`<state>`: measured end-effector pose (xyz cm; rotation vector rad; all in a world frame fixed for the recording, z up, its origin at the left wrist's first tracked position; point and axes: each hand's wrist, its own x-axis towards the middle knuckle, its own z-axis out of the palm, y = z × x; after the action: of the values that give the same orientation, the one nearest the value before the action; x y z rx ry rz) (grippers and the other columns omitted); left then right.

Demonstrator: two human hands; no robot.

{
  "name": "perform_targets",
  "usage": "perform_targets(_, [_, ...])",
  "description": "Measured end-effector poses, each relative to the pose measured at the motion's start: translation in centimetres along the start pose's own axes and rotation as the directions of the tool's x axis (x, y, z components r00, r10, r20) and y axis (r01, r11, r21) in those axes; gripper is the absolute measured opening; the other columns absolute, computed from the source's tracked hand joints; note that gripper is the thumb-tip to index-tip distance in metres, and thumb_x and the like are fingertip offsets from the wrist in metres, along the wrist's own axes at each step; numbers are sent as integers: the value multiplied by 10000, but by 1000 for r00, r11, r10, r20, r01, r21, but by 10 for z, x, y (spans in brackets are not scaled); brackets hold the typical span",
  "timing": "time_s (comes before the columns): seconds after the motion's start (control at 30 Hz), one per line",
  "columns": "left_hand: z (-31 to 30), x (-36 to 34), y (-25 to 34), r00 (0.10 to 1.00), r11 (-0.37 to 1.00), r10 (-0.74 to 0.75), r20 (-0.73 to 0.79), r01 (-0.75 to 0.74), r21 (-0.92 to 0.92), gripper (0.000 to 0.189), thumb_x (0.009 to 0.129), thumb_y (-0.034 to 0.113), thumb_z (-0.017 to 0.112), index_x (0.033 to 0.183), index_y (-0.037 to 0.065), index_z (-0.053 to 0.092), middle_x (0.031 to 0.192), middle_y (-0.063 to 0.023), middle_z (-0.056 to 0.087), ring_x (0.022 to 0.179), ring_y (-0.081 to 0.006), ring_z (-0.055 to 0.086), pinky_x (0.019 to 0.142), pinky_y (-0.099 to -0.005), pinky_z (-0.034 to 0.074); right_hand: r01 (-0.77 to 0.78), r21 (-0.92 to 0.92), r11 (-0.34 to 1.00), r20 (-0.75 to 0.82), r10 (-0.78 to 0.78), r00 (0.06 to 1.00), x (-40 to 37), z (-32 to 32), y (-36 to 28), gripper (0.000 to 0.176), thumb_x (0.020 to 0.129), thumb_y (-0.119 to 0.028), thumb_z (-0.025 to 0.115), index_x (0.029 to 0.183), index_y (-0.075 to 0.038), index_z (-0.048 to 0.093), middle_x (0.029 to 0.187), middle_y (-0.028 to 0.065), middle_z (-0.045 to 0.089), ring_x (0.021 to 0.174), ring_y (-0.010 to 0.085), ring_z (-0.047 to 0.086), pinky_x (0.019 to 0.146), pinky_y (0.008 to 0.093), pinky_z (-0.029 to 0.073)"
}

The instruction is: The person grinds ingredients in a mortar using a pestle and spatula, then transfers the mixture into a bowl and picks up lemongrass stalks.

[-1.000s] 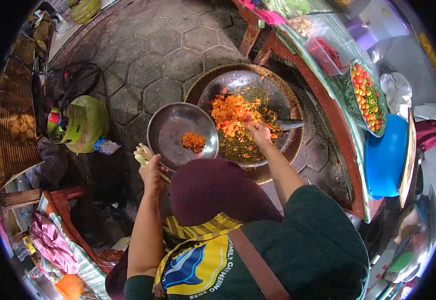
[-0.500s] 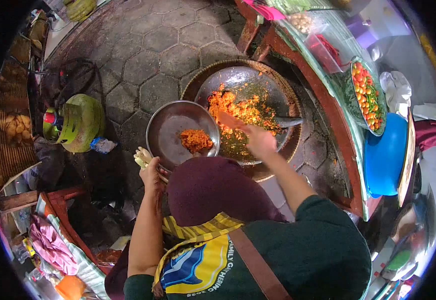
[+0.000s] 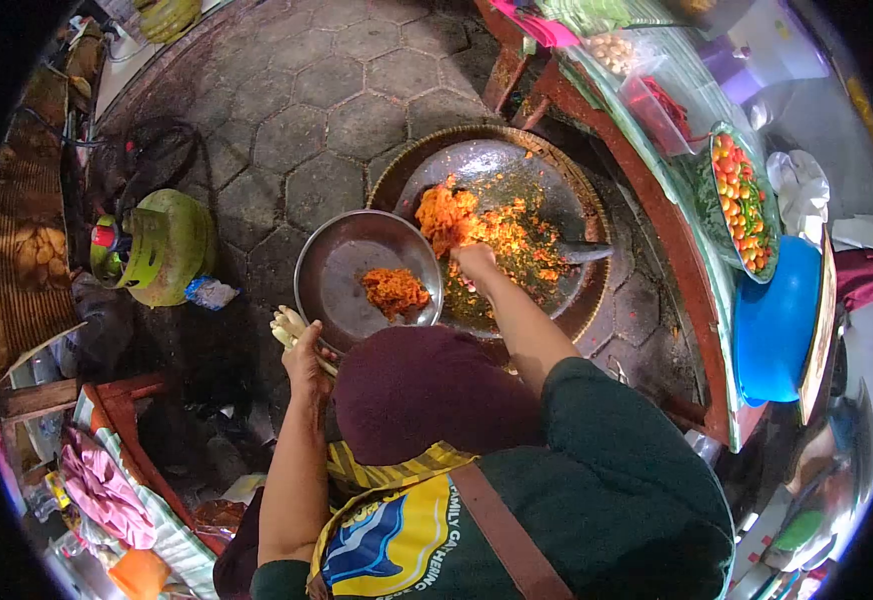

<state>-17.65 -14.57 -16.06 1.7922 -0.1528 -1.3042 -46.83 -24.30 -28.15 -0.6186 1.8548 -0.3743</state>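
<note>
My left hand [image 3: 305, 358] is closed on the near-left rim of a wide metal bowl [image 3: 332, 265], beside some pale stalk-like pieces [image 3: 287, 326]. A mound of orange-red paste [image 3: 395, 291] lies in the bowl. To its right is a broad, shallow stone mortar [image 3: 457, 160] set in a round woven tray [image 3: 382, 185]. My right hand [image 3: 477, 266] is closed, low over the mortar; the spatula seen in it earlier is now hidden by hand and paste. Chunky orange paste [image 3: 447, 215] is heaped at the mortar's left side. A grey pestle [image 3: 585, 252] rests at its right edge.
A green gas cylinder [image 3: 172, 250] stands on the paving at left. Along the right runs a table with a red edge [image 3: 647, 180], holding a tray of tomatoes and chillies [image 3: 742, 205], a red-filled plastic box [image 3: 657, 105] and a blue basin [image 3: 777, 325]. A wooden bench [image 3: 127, 440] is at lower left.
My right hand has moved left and slightly toward the far side, into the paste. Paste is now bunched higher at the mortar's left. My left hand keeps its hold on the bowl.
</note>
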Motion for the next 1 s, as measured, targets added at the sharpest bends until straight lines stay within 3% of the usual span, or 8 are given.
perform_targets(0.23, [-4,12,-9,998,996,-31,51,35,-82,304,712,185,719,886,39,517,640,-7,470,468,-103,451,431,-267,404,151,503,851,68,-212,975,19,-15,29,145,849,-214,589,875,-71,582,539,-16,450,365,79,351,326,250,263])
perform_targets(0.5, [3,10,-3,997,999,-47,63,46,19,316,719,178,704,906,19,504,652,-13,459,460,-113,447,446,-287,418,291,218,931,-19,-295,955,-30,-56,29,107,836,-182,591,849,-76,591,581,1,499,420,82,437,380,251,327])
perform_targets(0.6, [4,12,-8,997,999,-34,66,36,-27,308,728,168,693,917,13,507,653,-19,467,457,-110,453,439,-278,419,690,-552,468,-92,-857,507,-79,-38,19,102,806,-179,528,858,-120,592,764,96,604,672,251,595,593,373,482])
perform_targets(0.7, [9,9,-10,997,997,-13,74,18,-70,284,739,150,677,916,7,508,651,-22,478,459,-110,463,432,-271,422,658,-678,327,68,-864,499,-104,4,23,135,811,-166,512,927,-136,576,803,83,574,712,255,597,610,395,492])
perform_targets(0.77, [10,2,-6,997,998,-10,73,14,-56,272,741,142,671,912,6,508,644,-19,475,458,-114,464,432,-272,422,615,-788,-10,319,-862,394,-95,27,42,257,836,-86,436,1066,-97,549,969,110,590,802,251,600,598,350,493])
perform_targets(0.87, [9,-1,-4,997,999,22,78,-20,-31,268,742,146,669,906,8,508,645,-22,477,456,-115,459,434,-275,420,634,-758,152,283,-800,530,-109,-11,11,258,850,-129,438,1078,-104,554,1003,133,585,844,243,598,613,364,494])
perform_targets(0.97, [6,7,-8,997,1000,1,71,0,-8,272,742,151,668,904,4,506,654,-26,482,460,-119,457,440,-281,419,641,-726,249,180,-831,527,-100,-56,29,280,836,-113,460,1101,-98,546,970,160,598,791,256,615,617,352,504])
perform_targets(1.0, [6,9,-8,996,1000,-2,86,2,-4,272,742,151,668,904,4,506,654,-26,482,460,-119,457,440,-281,419,555,-648,522,127,-644,755,-100,-73,35,273,834,-110,455,1087,-93,555,913,168,606,751,265,621,627,353,511])
